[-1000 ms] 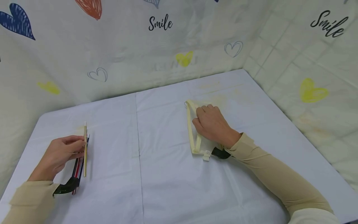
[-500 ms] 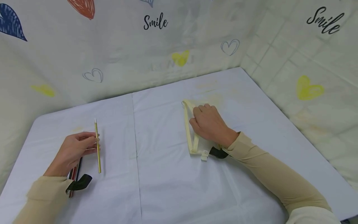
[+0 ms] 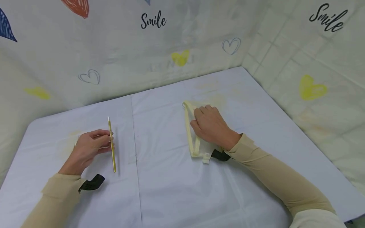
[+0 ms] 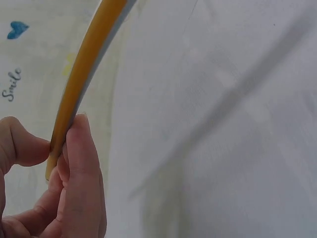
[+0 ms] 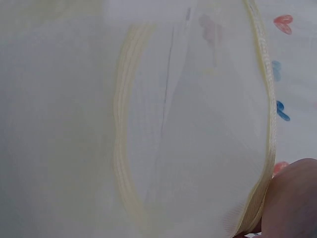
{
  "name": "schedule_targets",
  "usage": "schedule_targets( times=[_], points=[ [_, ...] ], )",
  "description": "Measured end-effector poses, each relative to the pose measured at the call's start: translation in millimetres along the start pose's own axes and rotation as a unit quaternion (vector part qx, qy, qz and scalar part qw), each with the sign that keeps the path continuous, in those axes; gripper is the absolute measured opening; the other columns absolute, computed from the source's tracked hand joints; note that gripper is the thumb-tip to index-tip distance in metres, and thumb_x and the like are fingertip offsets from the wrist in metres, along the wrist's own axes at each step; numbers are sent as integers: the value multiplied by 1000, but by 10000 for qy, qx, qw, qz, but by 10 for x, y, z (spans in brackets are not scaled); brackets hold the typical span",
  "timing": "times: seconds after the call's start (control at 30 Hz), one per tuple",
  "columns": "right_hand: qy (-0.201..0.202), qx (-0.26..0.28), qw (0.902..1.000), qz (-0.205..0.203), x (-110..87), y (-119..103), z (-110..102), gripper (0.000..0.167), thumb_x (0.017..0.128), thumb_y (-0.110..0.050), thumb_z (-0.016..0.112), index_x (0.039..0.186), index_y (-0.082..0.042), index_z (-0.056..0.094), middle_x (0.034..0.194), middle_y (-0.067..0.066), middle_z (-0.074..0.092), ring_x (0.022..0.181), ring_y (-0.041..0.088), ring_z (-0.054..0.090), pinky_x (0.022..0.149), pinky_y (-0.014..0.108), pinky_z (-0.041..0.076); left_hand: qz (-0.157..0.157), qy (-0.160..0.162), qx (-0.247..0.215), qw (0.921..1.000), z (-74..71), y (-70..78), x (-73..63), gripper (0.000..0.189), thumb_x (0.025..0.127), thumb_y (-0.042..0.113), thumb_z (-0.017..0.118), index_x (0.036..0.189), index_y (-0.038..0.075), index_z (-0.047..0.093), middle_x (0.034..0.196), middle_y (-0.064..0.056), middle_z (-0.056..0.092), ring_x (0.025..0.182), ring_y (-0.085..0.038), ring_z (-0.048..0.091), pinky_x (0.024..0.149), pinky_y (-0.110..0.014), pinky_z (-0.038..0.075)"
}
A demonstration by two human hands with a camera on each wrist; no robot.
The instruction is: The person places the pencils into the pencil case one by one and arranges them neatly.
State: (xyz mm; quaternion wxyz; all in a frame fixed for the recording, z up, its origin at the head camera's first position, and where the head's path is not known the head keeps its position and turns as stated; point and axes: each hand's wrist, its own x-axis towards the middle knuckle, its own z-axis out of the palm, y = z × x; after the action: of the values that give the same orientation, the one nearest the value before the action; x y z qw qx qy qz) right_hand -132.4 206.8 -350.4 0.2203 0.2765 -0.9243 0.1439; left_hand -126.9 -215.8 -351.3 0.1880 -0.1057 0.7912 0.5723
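Between thumb and fingertips, my left hand (image 3: 90,147) pinches a slim gold-yellow pencil (image 3: 112,148), upright in the head view with its pale tip at the top. The left wrist view shows the thumb (image 4: 32,148) and fingers close to one end of the pencil (image 4: 79,74). My right hand (image 3: 212,125) grips the upper edge of a see-through mesh pouch (image 3: 192,136) with cream trim. Its mouth gapes to the left. In the right wrist view the sheer mesh (image 5: 208,124) and its zipper-like edge (image 5: 270,109) fill most of the frame.
A white cloth with a seam (image 3: 136,158) covers the table. Part of another slim item (image 3: 76,141) shows behind the left hand, the rest hidden. A white tag (image 3: 206,158) hangs from the pouch's near end. Printed fabric walls (image 3: 119,47) rise behind and at right.
My left hand has moved right with the yellow pencil, away from the bundle of dark and red pencils, which the hand and sleeve now mostly hide. The right hand keeps its hold on the pouch.
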Motion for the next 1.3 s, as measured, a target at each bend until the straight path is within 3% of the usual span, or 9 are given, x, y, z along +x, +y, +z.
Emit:
schedule_targets(
  times=[0.17, 0.5, 0.97, 1.3],
  points=[
    [36, -74, 10000, -28, -1, 4, 4, 35, 89, -5, 41, 65, -18, 20, 65, -5, 12, 61, 15, 11, 59, 27, 9, 56, -137, -61, 9999, 144, 52, 60, 45, 101, 17, 65, 137, -4, 49, 98, 12, 70, 87, -5, 70, 83, -24, 66],
    [-318, -24, 9993, 180, 11, 5, 28, 33, 92, -8, 40, 64, -15, 26, 63, -2, 18, 61, 18, 15, 60, 28, 11, 51, -135, -148, 9998, 389, 146, 153, 45, 102, 22, 62, 139, -2, 49, 104, 8, 68, 90, -6, 70, 85, -23, 66],
    [-142, -10, 9998, 142, -5, -6, 9, 33, 91, -7, 41, 64, -16, 24, 64, -3, 17, 61, 17, 14, 60, 28, 10, 449, -385, -1218, 9908, 789, 344, 347, 34, 99, 10, 64, 127, -4, 52, 100, 2, 71, 86, -9, 72, 86, -27, 67],
    [-198, -13, 9997, 148, -6, 16, 15, 33, 91, -7, 42, 64, -15, 26, 63, -2, 19, 60, 17, 15, 59, 28, 10, 458, -597, -1430, 9869, 1069, 454, 415, 30, 99, 9, 63, 125, -2, 54, 102, 1, 69, 90, -11, 72, 90, -30, 66]
  ],
)
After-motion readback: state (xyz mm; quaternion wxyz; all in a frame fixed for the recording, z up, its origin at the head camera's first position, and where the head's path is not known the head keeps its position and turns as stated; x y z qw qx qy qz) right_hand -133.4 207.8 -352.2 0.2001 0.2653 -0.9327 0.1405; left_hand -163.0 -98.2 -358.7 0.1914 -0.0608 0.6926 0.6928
